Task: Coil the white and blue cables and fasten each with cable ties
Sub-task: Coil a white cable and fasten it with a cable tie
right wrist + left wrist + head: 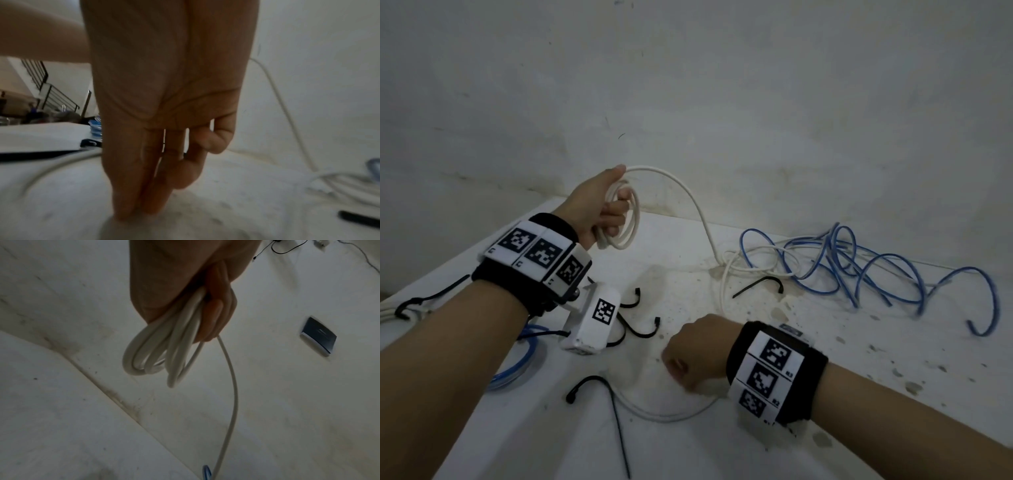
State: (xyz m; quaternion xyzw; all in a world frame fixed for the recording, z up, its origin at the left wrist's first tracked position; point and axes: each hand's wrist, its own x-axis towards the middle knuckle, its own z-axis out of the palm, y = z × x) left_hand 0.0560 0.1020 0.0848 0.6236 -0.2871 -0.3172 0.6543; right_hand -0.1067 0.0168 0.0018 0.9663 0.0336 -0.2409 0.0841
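White cable [624, 219] loops are gripped in left hand [599, 209], raised above table [859, 370]; tail is run down into blue cable [859, 270] tangle. Right hand [691, 356] fingers are straight, together, touching table. Snagging is likely if tail is pulled.

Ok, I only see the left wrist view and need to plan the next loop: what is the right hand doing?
Observer: The right hand holds nothing; its straight fingers point down at the table.
Operator: Where does the white cable run below the coil?
Observer: From the left hand it arcs down into a loose tangle with the blue cable.
Operator: Any ties nearby?
Observer: Yes, a black cable tie lies beside that tangle.
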